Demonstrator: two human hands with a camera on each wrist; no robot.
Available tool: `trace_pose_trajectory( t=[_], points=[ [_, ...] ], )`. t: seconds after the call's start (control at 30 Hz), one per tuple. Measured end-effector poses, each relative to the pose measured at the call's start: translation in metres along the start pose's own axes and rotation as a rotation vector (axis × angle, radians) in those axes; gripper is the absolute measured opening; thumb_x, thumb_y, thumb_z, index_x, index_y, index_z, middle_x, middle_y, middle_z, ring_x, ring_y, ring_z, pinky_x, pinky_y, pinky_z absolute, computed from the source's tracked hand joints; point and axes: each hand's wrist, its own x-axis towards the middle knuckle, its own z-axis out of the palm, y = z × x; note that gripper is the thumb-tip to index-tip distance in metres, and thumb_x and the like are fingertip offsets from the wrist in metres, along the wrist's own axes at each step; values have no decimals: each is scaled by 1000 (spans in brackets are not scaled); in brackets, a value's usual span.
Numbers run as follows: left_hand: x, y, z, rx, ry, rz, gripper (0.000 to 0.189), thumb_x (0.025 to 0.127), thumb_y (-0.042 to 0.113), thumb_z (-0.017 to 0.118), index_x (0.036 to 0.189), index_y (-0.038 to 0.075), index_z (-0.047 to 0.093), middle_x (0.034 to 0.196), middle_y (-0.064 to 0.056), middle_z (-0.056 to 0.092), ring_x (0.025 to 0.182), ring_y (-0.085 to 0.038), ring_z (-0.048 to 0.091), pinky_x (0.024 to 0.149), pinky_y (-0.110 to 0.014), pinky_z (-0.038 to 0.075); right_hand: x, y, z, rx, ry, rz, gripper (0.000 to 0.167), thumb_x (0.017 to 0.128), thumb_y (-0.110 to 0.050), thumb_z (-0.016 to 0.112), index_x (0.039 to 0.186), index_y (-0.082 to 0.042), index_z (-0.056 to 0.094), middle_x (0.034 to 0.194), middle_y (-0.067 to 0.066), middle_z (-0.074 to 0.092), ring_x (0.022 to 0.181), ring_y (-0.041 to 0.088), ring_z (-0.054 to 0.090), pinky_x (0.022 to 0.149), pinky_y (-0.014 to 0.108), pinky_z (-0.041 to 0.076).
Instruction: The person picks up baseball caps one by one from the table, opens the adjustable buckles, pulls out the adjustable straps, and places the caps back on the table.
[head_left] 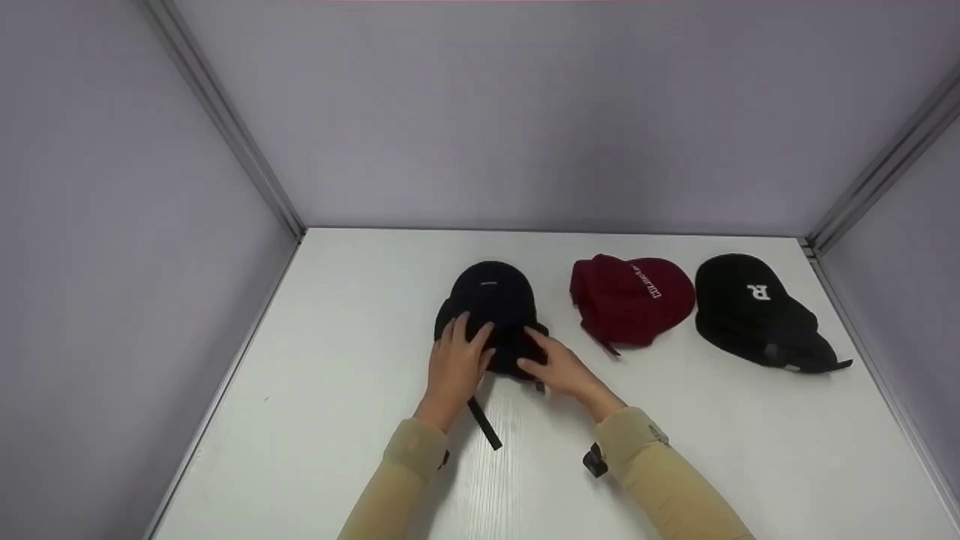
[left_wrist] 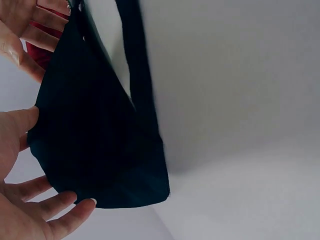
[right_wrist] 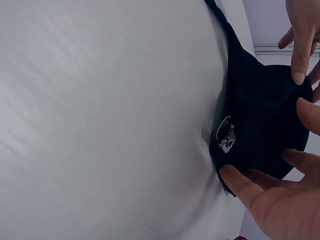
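Observation:
A black cap (head_left: pixel 495 289) lies on the white table, its crown toward the back. One end of a loose strap (head_left: pixel 484 424) trails toward the front. My left hand (head_left: pixel 455 360) rests on the cap's left part, fingers spread over the fabric. On the cap's right part, my right hand (head_left: pixel 559 367) touches the cloth with thumb and fingers apart. In the left wrist view the cap's dark fabric (left_wrist: pixel 100 150) spans between the spread fingers and a slot above the strap. A metal buckle (right_wrist: pixel 226 137) shows at the cap's edge beside the right fingers.
To the right lies a dark red cap (head_left: pixel 637 300) with white lettering. Beyond it, near the table's right edge, is another black cap (head_left: pixel 750 311) bearing a white R. Grey walls (head_left: pixel 480 112) enclose the white table (head_left: pixel 337 360) at the back and both sides.

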Motion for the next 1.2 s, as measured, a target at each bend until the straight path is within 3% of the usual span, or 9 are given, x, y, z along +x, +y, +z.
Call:
trace_pose_trajectory(
  t=[0.33,0.53,0.8,1.03,1.2],
  points=[
    [10,-16,5,-42,24,-54,38,93,22,70,128,9,63,134,-30,48,115,-44,55,83,-48,53,16,-2,5,-26,-25,-74,64,96,-22,65,149,1,36,148,24,39,137,40,35,111,52,27],
    [19,-25,8,-45,40,-78,38,92,20,71,126,6,63,132,-33,48,114,-46,55,83,-48,53,20,-7,10,-57,-53,-91,63,97,-20,64,148,3,37,146,26,41,129,41,45,109,51,31],
    [30,-46,8,-11,-22,-141,38,93,19,70,128,6,63,133,-33,46,116,-45,54,84,-47,53,20,-13,13,-109,-89,-109,60,98,-19,62,147,5,37,145,25,43,135,40,38,110,51,30],
    [38,-68,7,-9,-57,-191,39,93,15,70,129,4,62,135,-34,44,119,-47,51,85,-49,52,19,-11,13,-129,-82,-73,60,98,-21,61,149,0,37,147,23,41,137,39,35,111,50,27],
    [41,-82,7,-6,-71,-224,40,93,12,69,131,3,61,138,-35,41,124,-47,47,84,-47,53,16,-9,9,-128,-75,-99,59,98,-21,61,149,0,37,148,22,41,138,38,34,112,49,26]
  ],
)
